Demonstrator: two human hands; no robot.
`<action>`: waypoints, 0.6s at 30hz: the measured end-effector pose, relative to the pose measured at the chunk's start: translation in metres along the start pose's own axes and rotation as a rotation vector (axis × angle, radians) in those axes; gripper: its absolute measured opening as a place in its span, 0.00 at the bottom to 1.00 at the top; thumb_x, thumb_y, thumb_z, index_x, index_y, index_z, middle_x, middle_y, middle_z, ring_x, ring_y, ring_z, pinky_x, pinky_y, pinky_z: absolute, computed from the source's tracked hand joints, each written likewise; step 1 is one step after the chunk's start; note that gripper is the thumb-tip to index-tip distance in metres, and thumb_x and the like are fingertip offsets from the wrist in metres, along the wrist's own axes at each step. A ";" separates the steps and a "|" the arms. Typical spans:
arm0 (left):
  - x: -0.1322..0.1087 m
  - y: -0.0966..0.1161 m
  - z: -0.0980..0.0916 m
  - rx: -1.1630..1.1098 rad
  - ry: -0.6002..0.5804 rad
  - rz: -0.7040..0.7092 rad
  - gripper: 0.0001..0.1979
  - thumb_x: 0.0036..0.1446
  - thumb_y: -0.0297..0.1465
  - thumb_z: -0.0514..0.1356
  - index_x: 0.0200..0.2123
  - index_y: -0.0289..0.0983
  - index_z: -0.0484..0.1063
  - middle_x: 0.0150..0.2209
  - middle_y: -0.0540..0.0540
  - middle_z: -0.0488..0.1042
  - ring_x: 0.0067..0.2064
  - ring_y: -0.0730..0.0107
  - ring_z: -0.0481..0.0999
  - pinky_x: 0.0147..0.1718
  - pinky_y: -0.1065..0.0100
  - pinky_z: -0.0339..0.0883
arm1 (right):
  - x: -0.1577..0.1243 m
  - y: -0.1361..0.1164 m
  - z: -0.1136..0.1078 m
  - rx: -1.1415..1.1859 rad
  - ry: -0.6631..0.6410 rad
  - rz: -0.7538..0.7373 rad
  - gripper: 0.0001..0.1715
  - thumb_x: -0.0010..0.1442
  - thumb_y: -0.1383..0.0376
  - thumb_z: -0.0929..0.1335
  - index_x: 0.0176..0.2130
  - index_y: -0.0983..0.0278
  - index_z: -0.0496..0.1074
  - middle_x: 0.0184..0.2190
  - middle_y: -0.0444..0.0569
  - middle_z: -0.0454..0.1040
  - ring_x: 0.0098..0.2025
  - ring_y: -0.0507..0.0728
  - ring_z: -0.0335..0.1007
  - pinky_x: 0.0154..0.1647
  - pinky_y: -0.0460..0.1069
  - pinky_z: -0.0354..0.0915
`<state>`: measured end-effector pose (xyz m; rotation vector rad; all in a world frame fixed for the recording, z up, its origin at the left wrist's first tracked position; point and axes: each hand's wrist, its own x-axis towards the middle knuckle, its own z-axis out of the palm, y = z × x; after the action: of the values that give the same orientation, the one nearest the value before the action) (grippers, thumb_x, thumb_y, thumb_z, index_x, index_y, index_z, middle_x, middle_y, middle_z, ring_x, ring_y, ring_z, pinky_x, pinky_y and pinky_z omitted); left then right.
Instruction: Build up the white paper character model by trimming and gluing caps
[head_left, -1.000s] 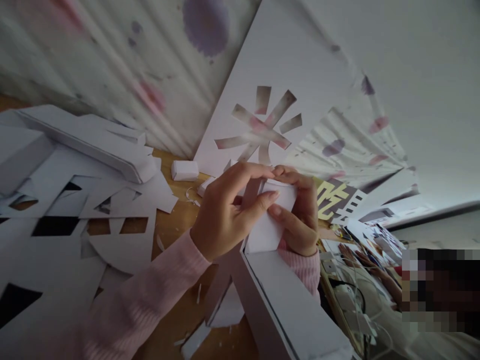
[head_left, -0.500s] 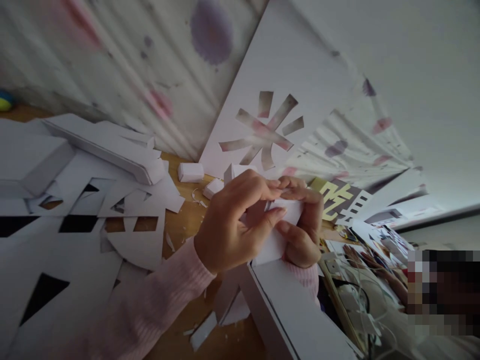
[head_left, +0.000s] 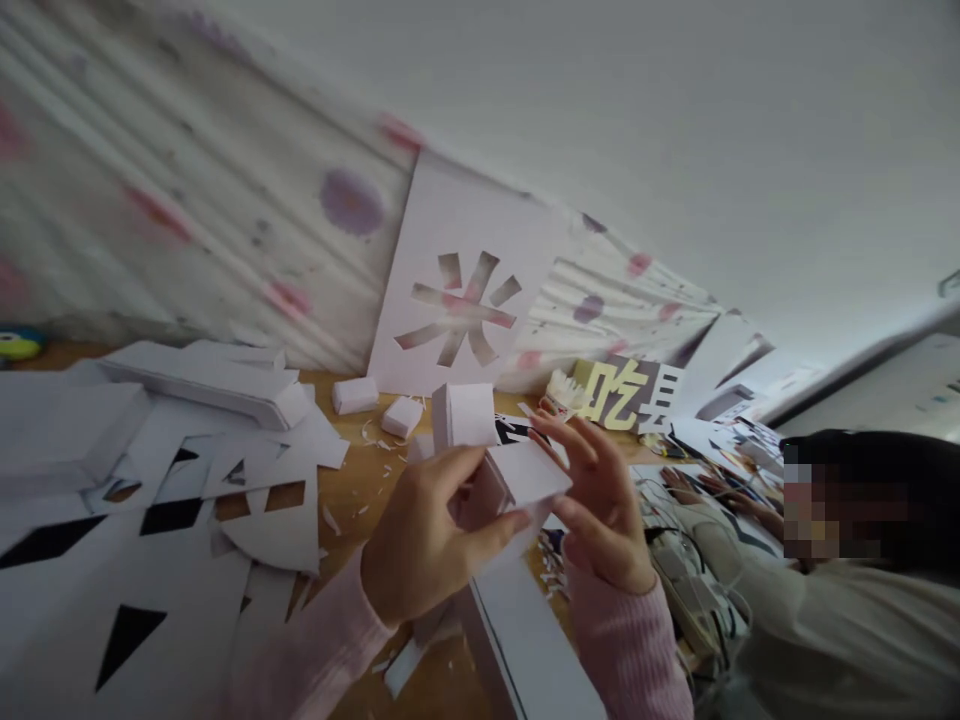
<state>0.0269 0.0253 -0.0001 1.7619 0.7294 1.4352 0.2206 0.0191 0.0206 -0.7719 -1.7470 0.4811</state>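
Note:
My left hand (head_left: pixel 431 530) grips a folded white card piece (head_left: pixel 531 472), its thumb along the near side and its fingers partly hidden behind. My right hand (head_left: pixel 604 510) is at the other end, fingers spread apart; its thumb is close to the card's corner, and I cannot tell if it touches. Below the hands lies a long white box-shaped card strip (head_left: pixel 536 640). Just behind them stands an upright white card block (head_left: pixel 466 415).
Cut white sheets (head_left: pixel 187 570) cover the left of the wooden table. Two small white blocks (head_left: pixel 355 396) sit behind. A board with a cut-out character (head_left: pixel 390 300) leans on the curtain, yellow and white cut-out characters (head_left: pixel 619 395) to its right. Another person (head_left: pixel 862 620) works at right.
My right hand has loosened from the card piece and spread its fingers. My left hand keeps hold of it, lower in view. The camera view has tilted, showing more of the other person.

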 end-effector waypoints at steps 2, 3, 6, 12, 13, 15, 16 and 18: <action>-0.005 0.014 -0.002 0.179 -0.016 0.125 0.14 0.51 0.30 0.68 0.42 0.38 0.74 0.38 0.47 0.81 0.36 0.62 0.80 0.34 0.63 0.77 | -0.019 0.000 -0.013 -0.017 0.187 0.096 0.27 0.64 0.57 0.68 0.61 0.50 0.64 0.55 0.51 0.75 0.61 0.63 0.69 0.60 0.64 0.66; -0.008 0.020 -0.004 0.278 -0.041 0.189 0.17 0.51 0.27 0.67 0.46 0.38 0.74 0.41 0.46 0.81 0.39 0.61 0.81 0.37 0.63 0.77 | -0.032 0.004 -0.019 -0.085 0.274 0.170 0.24 0.66 0.58 0.67 0.60 0.52 0.66 0.52 0.51 0.77 0.58 0.61 0.72 0.58 0.61 0.68; -0.015 0.035 -0.011 0.605 -0.218 0.302 0.24 0.52 0.18 0.59 0.53 0.37 0.69 0.48 0.43 0.79 0.47 0.60 0.80 0.44 0.60 0.76 | -0.079 0.027 -0.028 -0.426 0.172 0.412 0.18 0.68 0.57 0.63 0.54 0.61 0.69 0.46 0.54 0.79 0.48 0.60 0.77 0.49 0.55 0.72; -0.016 0.042 -0.021 1.230 -0.877 0.023 0.23 0.47 0.11 0.54 0.43 0.37 0.72 0.44 0.44 0.77 0.45 0.55 0.78 0.44 0.54 0.75 | -0.166 0.067 0.007 -0.789 -0.023 0.690 0.15 0.60 0.59 0.69 0.45 0.65 0.76 0.46 0.60 0.76 0.49 0.69 0.73 0.49 0.65 0.65; -0.018 0.039 -0.020 1.280 -0.973 -0.016 0.23 0.46 0.11 0.55 0.43 0.37 0.72 0.44 0.43 0.77 0.46 0.54 0.78 0.45 0.53 0.74 | -0.174 0.067 0.013 -0.808 -0.041 0.738 0.16 0.59 0.59 0.70 0.45 0.64 0.76 0.47 0.61 0.76 0.50 0.71 0.71 0.49 0.66 0.64; -0.023 0.028 -0.017 1.320 -1.126 -0.052 0.25 0.43 0.10 0.58 0.44 0.36 0.73 0.45 0.42 0.77 0.48 0.51 0.77 0.47 0.52 0.74 | -0.181 0.065 0.021 -0.835 -0.080 0.805 0.18 0.58 0.59 0.72 0.47 0.63 0.76 0.48 0.61 0.75 0.51 0.74 0.69 0.47 0.68 0.62; -0.027 0.022 -0.015 1.324 -1.177 -0.058 0.25 0.42 0.10 0.59 0.43 0.35 0.73 0.45 0.41 0.77 0.48 0.50 0.77 0.46 0.52 0.74 | -0.181 0.063 0.023 -0.842 -0.099 0.823 0.18 0.59 0.59 0.72 0.48 0.63 0.76 0.48 0.61 0.74 0.51 0.75 0.69 0.47 0.68 0.61; -0.035 0.009 -0.011 1.317 -1.215 -0.051 0.24 0.42 0.09 0.59 0.41 0.34 0.74 0.43 0.41 0.78 0.46 0.49 0.79 0.43 0.53 0.75 | -0.181 0.060 0.022 -0.848 -0.131 0.839 0.17 0.61 0.60 0.71 0.48 0.65 0.75 0.47 0.62 0.74 0.50 0.74 0.70 0.48 0.67 0.61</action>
<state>0.0081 -0.0057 -0.0116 2.9222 1.0001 -0.5829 0.2470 -0.0654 -0.1495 -2.1501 -1.6670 0.3114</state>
